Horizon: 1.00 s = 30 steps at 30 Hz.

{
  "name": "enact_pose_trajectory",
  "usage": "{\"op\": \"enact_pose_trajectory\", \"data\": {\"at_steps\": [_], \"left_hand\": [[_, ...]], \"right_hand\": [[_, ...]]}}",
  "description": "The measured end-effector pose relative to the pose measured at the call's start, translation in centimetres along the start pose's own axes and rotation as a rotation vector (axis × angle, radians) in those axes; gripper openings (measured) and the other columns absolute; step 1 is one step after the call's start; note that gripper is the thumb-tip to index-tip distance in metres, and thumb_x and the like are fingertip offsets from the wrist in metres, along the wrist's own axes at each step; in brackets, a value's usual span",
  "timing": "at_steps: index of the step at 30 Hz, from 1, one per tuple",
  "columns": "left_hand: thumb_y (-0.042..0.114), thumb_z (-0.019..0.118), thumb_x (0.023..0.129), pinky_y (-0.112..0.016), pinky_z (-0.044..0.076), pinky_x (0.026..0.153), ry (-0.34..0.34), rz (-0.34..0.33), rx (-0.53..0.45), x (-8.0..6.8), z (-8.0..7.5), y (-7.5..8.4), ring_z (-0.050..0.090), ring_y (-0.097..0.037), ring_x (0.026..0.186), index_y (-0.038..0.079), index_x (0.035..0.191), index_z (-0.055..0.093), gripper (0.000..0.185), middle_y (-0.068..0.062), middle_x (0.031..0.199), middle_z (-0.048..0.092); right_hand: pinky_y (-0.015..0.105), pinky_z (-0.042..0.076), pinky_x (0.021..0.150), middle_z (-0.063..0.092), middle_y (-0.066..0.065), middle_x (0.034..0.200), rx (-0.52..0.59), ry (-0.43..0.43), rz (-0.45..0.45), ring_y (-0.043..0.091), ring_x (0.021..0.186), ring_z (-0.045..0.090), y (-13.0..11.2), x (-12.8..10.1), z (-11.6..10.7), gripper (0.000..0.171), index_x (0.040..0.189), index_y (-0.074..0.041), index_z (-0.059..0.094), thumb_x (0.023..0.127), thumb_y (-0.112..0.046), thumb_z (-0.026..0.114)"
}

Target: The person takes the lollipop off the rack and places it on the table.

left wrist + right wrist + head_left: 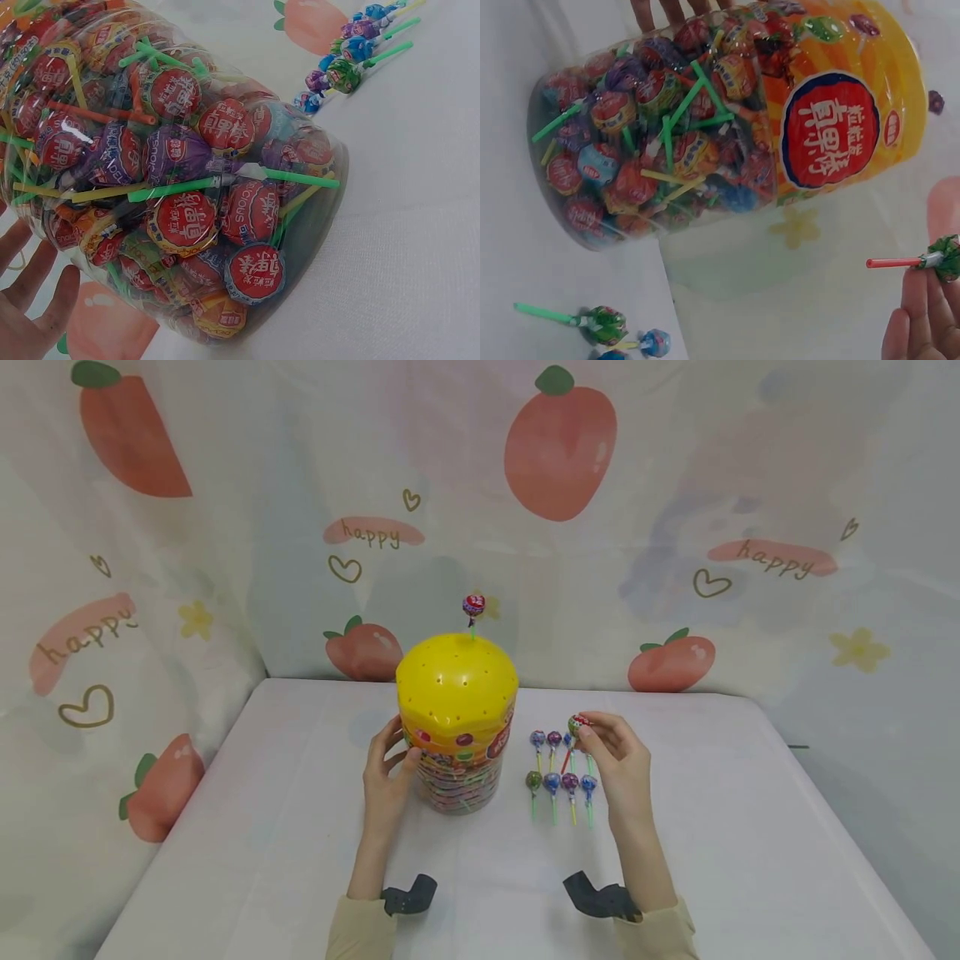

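A clear jar (459,789) packed with wrapped lollipops stands upright on the table, with a domed yellow lid (442,664) full of small holes. One lollipop (474,605) sticks up from the lid's far part. My left hand (388,781) holds the jar's left side, thumb in front and fingers farther back. To the jar's right, my right hand (624,764) pinches a green-wrapped lollipop (949,259) by its head. Its red stick (892,262) points down towards the table.
Two rows of lollipops (552,782) lie on the white table (300,860) right of the jar, below the right hand. A fruit-patterned cloth (465,460) hangs behind the table. Dark wrist mounts (600,896) sit on both forearms.
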<state>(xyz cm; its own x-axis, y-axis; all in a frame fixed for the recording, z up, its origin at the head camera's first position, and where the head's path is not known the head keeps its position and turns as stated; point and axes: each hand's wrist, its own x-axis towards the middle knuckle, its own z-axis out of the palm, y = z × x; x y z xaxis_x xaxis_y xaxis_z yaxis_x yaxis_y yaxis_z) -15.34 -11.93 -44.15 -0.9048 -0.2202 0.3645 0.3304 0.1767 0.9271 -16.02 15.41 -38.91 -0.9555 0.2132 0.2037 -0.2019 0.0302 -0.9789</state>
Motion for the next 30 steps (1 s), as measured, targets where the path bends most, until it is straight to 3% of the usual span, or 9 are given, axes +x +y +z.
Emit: {"op": "enact_pose_trajectory", "data": {"at_steps": [4, 15, 22, 30], "left_hand": [[0.001, 0.06, 0.091, -0.06, 0.042, 0.103, 0.0, 0.007, -0.015, 0.0, 0.1, 0.0, 0.045, -0.034, 0.129, 0.002, 0.143, 0.041, 0.055, -0.02, 0.141, 0.046], [0.002, 0.059, 0.091, -0.059, 0.042, 0.104, 0.002, 0.004, 0.006, -0.1, 0.1, 0.3, 0.045, -0.036, 0.13, 0.002, 0.142, 0.041, 0.054, -0.019, 0.141, 0.046], [0.0, 0.059, 0.091, -0.06, 0.042, 0.104, 0.001, 0.006, -0.004, -0.1, 0.1, 0.4, 0.045, -0.039, 0.13, 0.0, 0.142, 0.041, 0.054, -0.021, 0.141, 0.046], [0.003, 0.06, 0.092, -0.06, 0.042, 0.104, 0.005, 0.005, -0.001, 0.0, 0.1, -0.4, 0.045, -0.036, 0.13, 0.003, 0.142, 0.041, 0.054, -0.019, 0.141, 0.046]], "right_hand": [[0.017, 0.054, 0.076, 0.068, -0.01, 0.087, -0.027, 0.027, 0.04, 0.006, 0.076, 0.064, 1.0, -0.2, -1.0, 0.027, 0.116, 0.0, 0.061, 0.093, -0.014, 0.063], [0.015, 0.053, 0.072, 0.068, -0.009, 0.087, -0.092, 0.115, 0.102, 0.003, 0.073, 0.064, 3.2, 0.0, -3.2, 0.026, 0.115, -0.002, 0.062, 0.093, -0.016, 0.062], [0.013, 0.052, 0.071, 0.066, -0.017, 0.082, -0.183, 0.161, 0.142, 0.0, 0.072, 0.063, 4.1, 0.5, -4.4, 0.027, 0.116, -0.005, 0.062, 0.094, -0.021, 0.062], [0.013, 0.051, 0.07, 0.063, -0.022, 0.075, -0.286, 0.124, 0.214, -0.003, 0.07, 0.06, 5.1, 0.8, -5.6, 0.032, 0.119, -0.002, 0.06, 0.095, -0.024, 0.06]]}}
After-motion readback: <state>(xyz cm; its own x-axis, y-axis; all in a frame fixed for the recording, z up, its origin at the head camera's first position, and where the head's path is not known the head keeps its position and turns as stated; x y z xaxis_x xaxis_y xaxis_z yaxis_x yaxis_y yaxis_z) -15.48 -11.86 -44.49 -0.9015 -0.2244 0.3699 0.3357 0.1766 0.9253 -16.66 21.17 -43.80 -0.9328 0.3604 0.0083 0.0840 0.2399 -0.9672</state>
